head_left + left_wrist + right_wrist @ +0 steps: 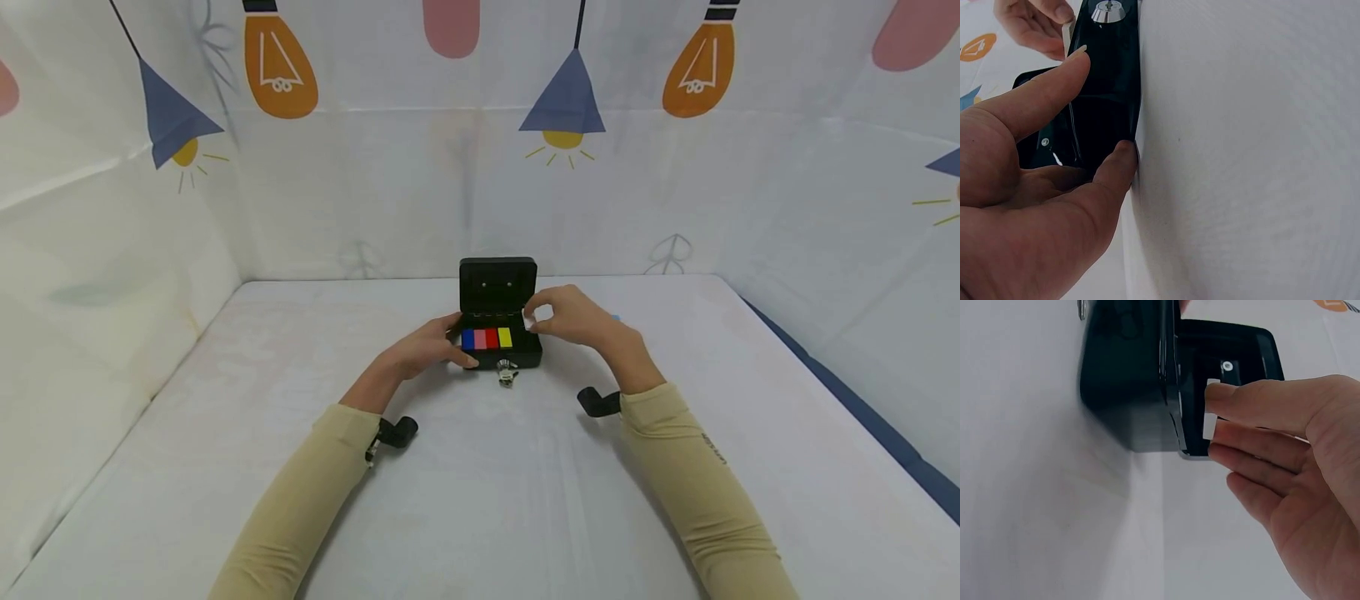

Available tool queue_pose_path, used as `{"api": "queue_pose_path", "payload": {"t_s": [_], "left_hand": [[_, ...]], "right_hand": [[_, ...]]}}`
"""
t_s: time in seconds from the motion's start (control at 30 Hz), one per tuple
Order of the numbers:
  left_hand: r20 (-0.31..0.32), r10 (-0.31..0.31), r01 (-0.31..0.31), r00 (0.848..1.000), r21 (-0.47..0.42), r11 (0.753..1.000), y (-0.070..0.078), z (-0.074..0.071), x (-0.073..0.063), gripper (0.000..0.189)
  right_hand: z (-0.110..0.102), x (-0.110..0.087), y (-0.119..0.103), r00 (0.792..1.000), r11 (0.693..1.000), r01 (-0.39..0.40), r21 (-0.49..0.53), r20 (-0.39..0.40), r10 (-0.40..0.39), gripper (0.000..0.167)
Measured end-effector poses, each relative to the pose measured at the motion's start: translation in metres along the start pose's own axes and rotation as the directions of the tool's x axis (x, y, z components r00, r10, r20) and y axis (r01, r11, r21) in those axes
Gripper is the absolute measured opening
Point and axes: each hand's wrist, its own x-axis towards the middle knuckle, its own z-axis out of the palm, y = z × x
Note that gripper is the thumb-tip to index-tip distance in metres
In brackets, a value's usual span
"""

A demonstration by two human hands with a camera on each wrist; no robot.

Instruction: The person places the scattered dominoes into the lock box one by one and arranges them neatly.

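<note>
A small black cash box [498, 333] stands near the middle of the bench [480, 500], somewhat toward its far edge, with its lid [498, 285] raised upright. Inside, along the front, lie four blocks in a row: blue [468, 339], pink [480, 338], red [492, 337] and yellow [505, 337]. A key [507, 372] sits in the lock on the front wall, with its ring resting on the bench. The left hand [431, 343] grips the box's left front corner, thumb on the front wall and fingers [1041, 94] curled round the side, as the left wrist view shows. The right hand [567, 315] hovers over the right side of the box, its thumb and forefinger pinching a small white block [1210, 419] just above the open compartment; its other fingers are loosely bent. Both arms wear tan sleeves [697, 492], each with a black camera mount at the wrist. A printed cloth with lamps and bulbs [277, 67] hangs behind the far edge.
</note>
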Motion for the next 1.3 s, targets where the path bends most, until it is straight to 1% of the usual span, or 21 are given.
{"api": "queue_pose_path", "payload": {"t_s": [0.23,0.53,0.83,0.97,1.3], "left_hand": [[0.001,0.001,-0.001,1.0,0.003,1.0,0.0,0.0,0.001,0.102],[0.013,0.006,-0.006,1.0,-0.012,1.0,-0.002,-0.001,0.001,0.101],[0.019,0.035,-0.035,0.999,-0.02,0.999,-0.002,-0.001,0.001,0.1],[0.016,0.03,-0.03,0.999,-0.019,0.999,-0.002,-0.001,0.001,0.1],[0.021,0.028,-0.027,0.999,-0.023,0.999,-0.001,-0.002,0.001,0.101]], "right_hand": [[0.004,0.002,-0.008,0.999,1.0,0.022,-0.011,0.023,-0.022,0.024],[0.016,0.006,-0.009,0.999,1.0,-0.011,-0.03,0.05,0.012,0.022],[0.021,0.008,-0.009,0.999,0.995,0.025,-0.097,0.032,-0.022,0.021],[0.022,0.008,-0.011,0.999,0.995,0.022,-0.097,0.03,-0.019,0.021],[0.026,0.009,-0.012,0.998,0.995,-0.005,-0.099,0.057,0.011,0.021]]}}
